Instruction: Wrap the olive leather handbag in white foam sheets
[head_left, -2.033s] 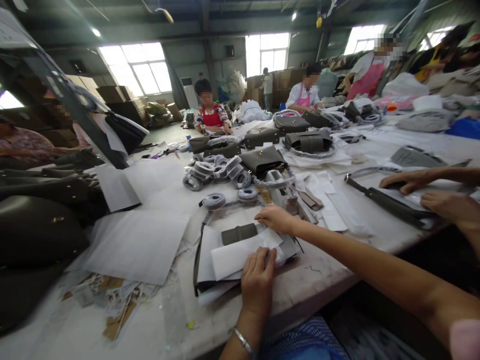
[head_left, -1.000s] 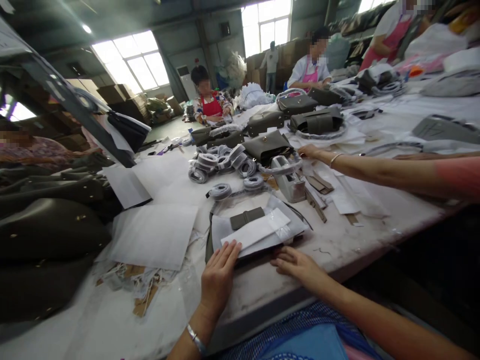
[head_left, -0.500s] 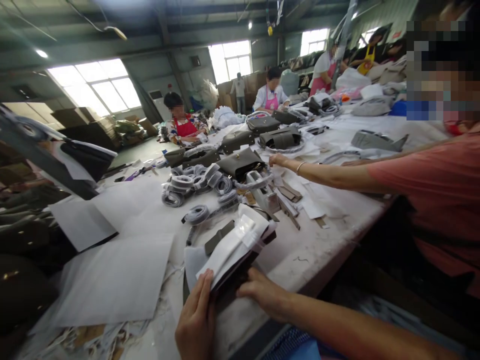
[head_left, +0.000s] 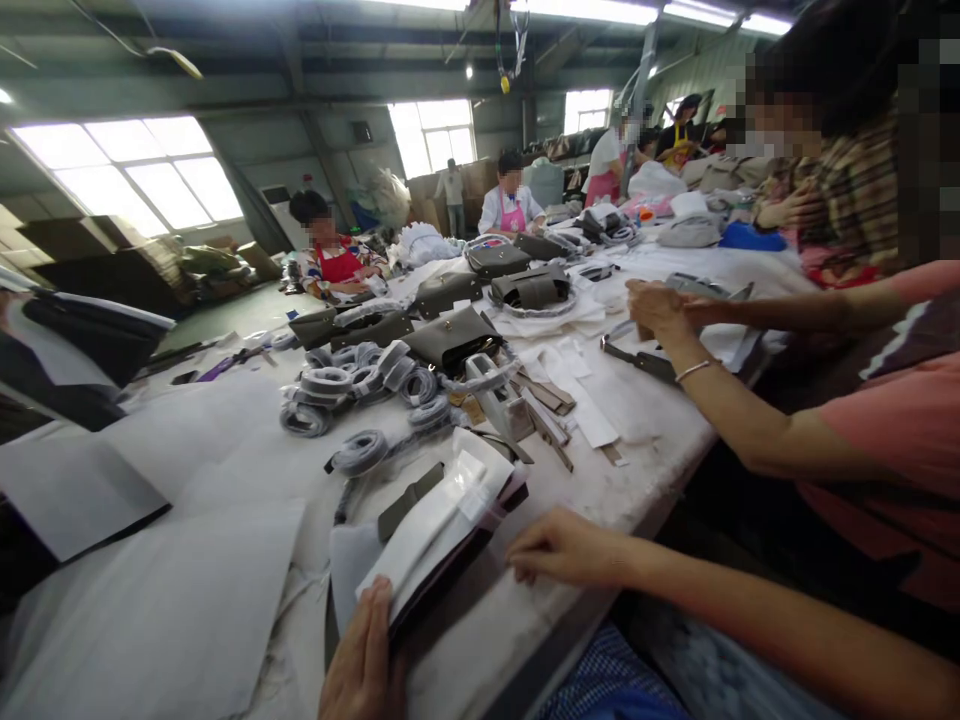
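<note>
The left hand (head_left: 365,660) is at the bottom edge of the view, flat, with straight fingers (head_left: 375,610) close together that point up and away from the body. The right hand (head_left: 564,548) comes from the right on a bare forearm, palm down, with fingers slightly bent and pointing left.

We stand in a wide workshop hall; above us a dark ceiling (head_left: 360,40) of beams and girders carries small round lamps (head_left: 469,72) and bright strip lights (head_left: 592,10); large gridded windows (head_left: 127,170) on the left let in white daylight, with more windows (head_left: 431,130) in the far wall; a white standing air unit (head_left: 276,205) sits against that grey wall; cardboard boxes (head_left: 67,245) are stacked beneath the left windows; a long pale worktable (head_left: 660,430) runs away from us toward the back.
</note>
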